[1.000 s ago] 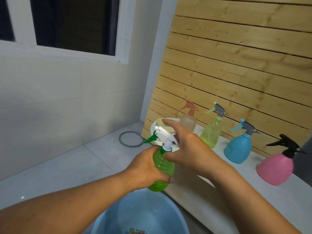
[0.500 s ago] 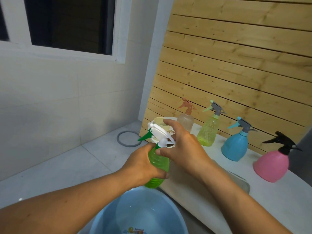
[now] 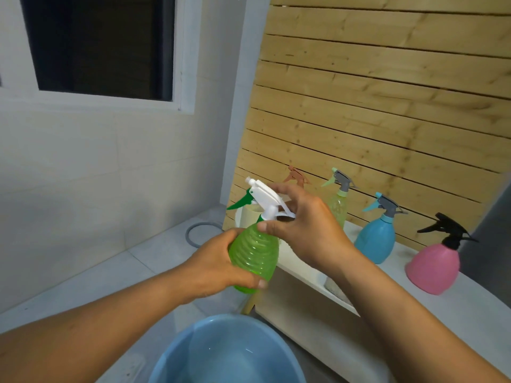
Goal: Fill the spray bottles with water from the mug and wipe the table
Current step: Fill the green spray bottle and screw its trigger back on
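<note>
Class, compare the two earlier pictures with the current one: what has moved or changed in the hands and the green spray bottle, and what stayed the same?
The white spray head has tilted and lifted from the green bottle, turned by the right hand. The left hand keeps gripping the bottle's body. The four bottles on the table and the blue basin stayed put.

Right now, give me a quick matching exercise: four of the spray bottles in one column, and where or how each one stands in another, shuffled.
Things:
1. green bottle
2. blue bottle
3. pink bottle
4. yellow-green bottle

Places or states:
A. on the table, farthest right, black sprayer
B. held off the table, left hand round its body, right hand at its white sprayer
C. on the table, partly hidden behind the right hand
D. on the table, right beside the pink one

Pairs: 1-B, 2-D, 3-A, 4-C
</note>
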### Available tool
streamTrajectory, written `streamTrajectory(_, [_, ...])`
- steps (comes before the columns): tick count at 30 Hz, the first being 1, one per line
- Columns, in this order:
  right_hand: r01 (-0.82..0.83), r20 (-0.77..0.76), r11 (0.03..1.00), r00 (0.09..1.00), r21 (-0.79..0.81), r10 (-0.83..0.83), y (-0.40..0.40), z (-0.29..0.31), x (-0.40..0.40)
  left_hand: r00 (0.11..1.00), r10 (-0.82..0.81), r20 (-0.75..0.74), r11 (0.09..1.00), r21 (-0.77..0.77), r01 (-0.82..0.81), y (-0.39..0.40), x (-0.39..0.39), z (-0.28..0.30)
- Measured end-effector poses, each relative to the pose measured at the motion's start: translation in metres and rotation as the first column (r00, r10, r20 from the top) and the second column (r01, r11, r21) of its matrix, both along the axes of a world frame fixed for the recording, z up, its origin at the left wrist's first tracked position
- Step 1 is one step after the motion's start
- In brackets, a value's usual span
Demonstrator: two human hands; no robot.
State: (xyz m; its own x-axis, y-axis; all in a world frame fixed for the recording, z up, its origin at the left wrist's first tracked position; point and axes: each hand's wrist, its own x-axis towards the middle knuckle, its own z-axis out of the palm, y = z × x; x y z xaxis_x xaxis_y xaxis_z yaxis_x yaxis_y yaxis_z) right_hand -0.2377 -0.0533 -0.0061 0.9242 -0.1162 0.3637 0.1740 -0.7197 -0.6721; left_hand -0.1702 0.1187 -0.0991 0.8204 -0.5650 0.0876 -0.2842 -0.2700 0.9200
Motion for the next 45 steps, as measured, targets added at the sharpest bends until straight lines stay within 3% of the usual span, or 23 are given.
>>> streamTrajectory(9, [0.111,0.069,0.987,0.992,-0.118,-0.103,-0.017,0.045,-0.008,0.987,0.062,0.148,0.998,-0.026,-0.059,-0.037,0.008,0.037])
streamTrajectory(14, [0.118,-0.060,0.980,0.990,-0.159,-0.129,-0.048,0.077,-0.016,0.992,0.016,0.128,0.999,-0.044,-0.011,-0.070,-0.003,0.053])
streamTrajectory(19, [0.167,-0.052,0.976,0.983,-0.141,-0.176,-0.085,0.107,-0.026,0.995,-0.047,0.089,0.994,-0.099,0.056,-0.118,-0.016,0.062])
streamTrajectory(23, [0.205,-0.069,0.954,0.972,-0.217,-0.225,-0.120,0.120,-0.034,0.991,-0.108,0.076,0.983,-0.139,0.118,-0.157,-0.025,0.066])
streamTrajectory(38, [0.341,-0.123,0.898,0.915,-0.277,-0.385,-0.249,0.141,-0.085,0.948,-0.316,0.046,0.937,-0.145,0.319,-0.298,-0.067,0.072])
streamTrajectory(45, [0.365,-0.242,0.861,0.853,-0.354,-0.462,-0.312,0.140,-0.108,0.911,-0.413,0.005,0.897,-0.174,0.407,-0.361,-0.084,0.057])
